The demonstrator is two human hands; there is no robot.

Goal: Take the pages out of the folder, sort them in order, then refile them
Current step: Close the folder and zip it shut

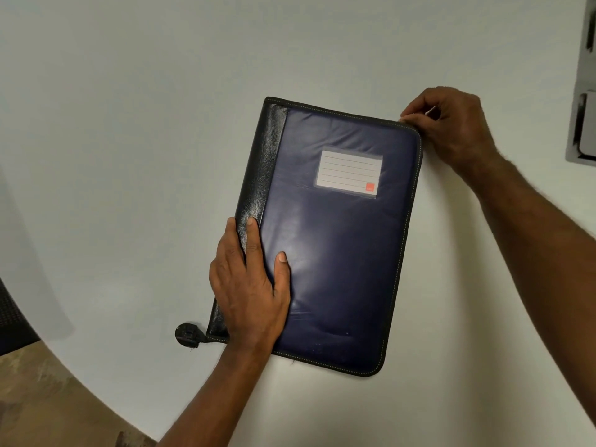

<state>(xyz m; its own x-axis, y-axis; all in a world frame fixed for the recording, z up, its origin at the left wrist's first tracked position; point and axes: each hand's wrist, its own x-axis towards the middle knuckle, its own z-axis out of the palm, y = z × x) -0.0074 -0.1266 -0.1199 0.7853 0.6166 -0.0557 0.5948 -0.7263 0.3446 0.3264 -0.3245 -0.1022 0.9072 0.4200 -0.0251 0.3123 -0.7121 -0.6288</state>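
Folder (338, 246) lies closed and flat on the white bench (129, 124). Your left grip (248, 285) rests on it, fingers straight, near its black spine; your right grip (451, 127) pinches the zip pull at its far corner

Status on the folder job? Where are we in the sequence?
Done: nothing visible yet; the folder lies closed and flat on the white table, no pages out. In hand: the left hand presses flat near the spine while the right hand pinches something small at the top right corner, likely the zipper pull. Left: unzip, take pages out, sort, refile.
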